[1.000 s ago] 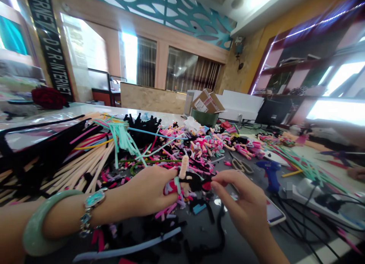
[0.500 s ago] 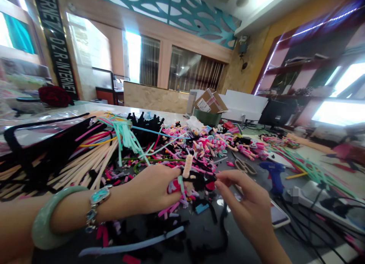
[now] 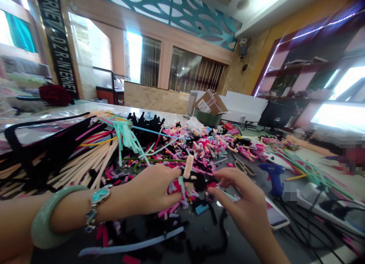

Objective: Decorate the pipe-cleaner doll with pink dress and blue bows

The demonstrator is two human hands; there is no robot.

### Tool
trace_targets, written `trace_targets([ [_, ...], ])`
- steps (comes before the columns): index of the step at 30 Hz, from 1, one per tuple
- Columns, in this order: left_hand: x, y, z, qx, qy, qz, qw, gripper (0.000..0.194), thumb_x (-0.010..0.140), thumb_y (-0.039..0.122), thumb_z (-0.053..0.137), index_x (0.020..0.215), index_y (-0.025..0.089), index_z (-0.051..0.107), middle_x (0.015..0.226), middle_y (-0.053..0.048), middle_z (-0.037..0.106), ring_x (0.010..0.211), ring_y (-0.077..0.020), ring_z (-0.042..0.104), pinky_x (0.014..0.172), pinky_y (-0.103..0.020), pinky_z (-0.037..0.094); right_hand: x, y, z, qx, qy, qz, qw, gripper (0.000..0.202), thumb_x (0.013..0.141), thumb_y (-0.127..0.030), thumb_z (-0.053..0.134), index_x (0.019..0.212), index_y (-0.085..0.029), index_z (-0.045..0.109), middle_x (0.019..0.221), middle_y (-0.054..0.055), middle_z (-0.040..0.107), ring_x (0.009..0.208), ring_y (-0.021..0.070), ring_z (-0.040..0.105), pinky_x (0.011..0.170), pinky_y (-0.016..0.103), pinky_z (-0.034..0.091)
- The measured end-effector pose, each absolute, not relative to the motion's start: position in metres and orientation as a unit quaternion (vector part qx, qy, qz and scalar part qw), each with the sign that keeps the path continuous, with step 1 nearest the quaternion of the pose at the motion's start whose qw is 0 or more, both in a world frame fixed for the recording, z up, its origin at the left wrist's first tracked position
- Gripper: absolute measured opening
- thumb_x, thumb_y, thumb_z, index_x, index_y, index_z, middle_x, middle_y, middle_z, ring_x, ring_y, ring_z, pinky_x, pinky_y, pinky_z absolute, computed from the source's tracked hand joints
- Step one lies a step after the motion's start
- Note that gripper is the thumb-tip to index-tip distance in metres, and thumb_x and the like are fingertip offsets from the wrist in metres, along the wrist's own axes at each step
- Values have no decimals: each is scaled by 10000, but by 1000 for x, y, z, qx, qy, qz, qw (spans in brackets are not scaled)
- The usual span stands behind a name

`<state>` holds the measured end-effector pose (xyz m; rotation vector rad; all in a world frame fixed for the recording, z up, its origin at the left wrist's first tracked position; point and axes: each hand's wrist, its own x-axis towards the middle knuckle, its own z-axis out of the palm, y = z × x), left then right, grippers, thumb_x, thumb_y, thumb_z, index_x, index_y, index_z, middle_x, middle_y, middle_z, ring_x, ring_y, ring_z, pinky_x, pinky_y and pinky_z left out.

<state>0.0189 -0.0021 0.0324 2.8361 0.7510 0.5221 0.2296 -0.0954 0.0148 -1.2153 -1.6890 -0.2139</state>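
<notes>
My left hand (image 3: 155, 186) is closed round a small doll of fuzzy pipe cleaners, gripping its pink and red body (image 3: 174, 186). The doll lies sideways, its black hair (image 3: 199, 181) pointing toward my right hand. One beige limb (image 3: 188, 166) sticks up, and a mint strip hangs beside it. My right hand (image 3: 242, 199) has thumb and index finger pinched at a small red piece (image 3: 211, 184) at the end of the black hair. A pale mint strip (image 3: 228, 194) shows behind the right thumb. Pipe-cleaner scraps lie under both hands.
Bundled beige pipe cleaners (image 3: 97, 157) and mint ones (image 3: 125, 136) lie left. Finished dolls (image 3: 211, 144) are heaped ahead. Scissors (image 3: 244, 167), a blue glue gun (image 3: 273, 176), a phone (image 3: 276, 214) and a cabled power strip (image 3: 316, 195) are right. A pale blue strip (image 3: 131, 241) lies in front.
My right hand has shifted slightly left, and its fingertips are now closer in on the red piece at the doll's hair. My left hand holds the doll almost unmoved.
</notes>
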Motion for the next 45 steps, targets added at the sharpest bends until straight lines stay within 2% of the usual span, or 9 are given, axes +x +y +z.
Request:
trace_targets([
  [13, 19, -7, 37, 954, 250, 157, 48, 173, 825, 306, 516, 867, 162, 601, 794, -78, 685, 717, -199, 657, 657, -245, 478, 231, -94, 13, -493, -701, -60, 512, 215, 749, -251, 735, 934, -225, 630, 888, 2, 607, 690, 120, 538, 649, 259, 446],
  [18, 19, -5, 36, 954, 253, 156, 53, 183, 825, 319, 516, 860, 162, 604, 800, -83, 687, 740, -208, 661, 680, -255, 483, 234, -97, 14, -493, -700, -49, 515, 149, 818, -281, 660, 945, -217, 616, 883, -2, 605, 684, 109, 548, 635, 247, 449],
  [23, 19, -4, 33, 953, 254, 158, 49, 201, 828, 333, 512, 861, 161, 608, 801, -85, 688, 754, -218, 665, 687, -266, 484, 234, -97, 14, -494, -697, -50, 518, 130, 834, -280, 639, 941, -211, 613, 875, -5, 605, 683, 106, 551, 633, 244, 449],
  [36, 19, 5, 41, 942, 254, 203, 80, 182, 813, 287, 508, 860, 163, 633, 766, -61, 692, 725, -196, 659, 684, -244, 469, 230, -98, 16, -497, -686, -131, 515, 75, 866, -236, 584, 930, -203, 602, 840, -3, 598, 688, 102, 566, 637, 218, 449],
  [40, 19, 12, 40, 938, 257, 210, 103, 190, 795, 279, 530, 894, 169, 650, 758, -46, 697, 722, -194, 653, 696, -247, 470, 228, -96, 14, -510, -671, -147, 517, 42, 849, -200, 606, 888, -209, 594, 807, -15, 599, 659, 96, 564, 615, 204, 445],
  [45, 20, 27, 31, 927, 267, 232, 124, 169, 778, 272, 546, 817, 156, 663, 700, -35, 683, 666, -175, 629, 674, -238, 463, 226, -96, 14, -519, -676, -164, 497, 75, 827, -178, 635, 800, -213, 575, 791, -19, 596, 684, 95, 579, 652, 190, 441],
])
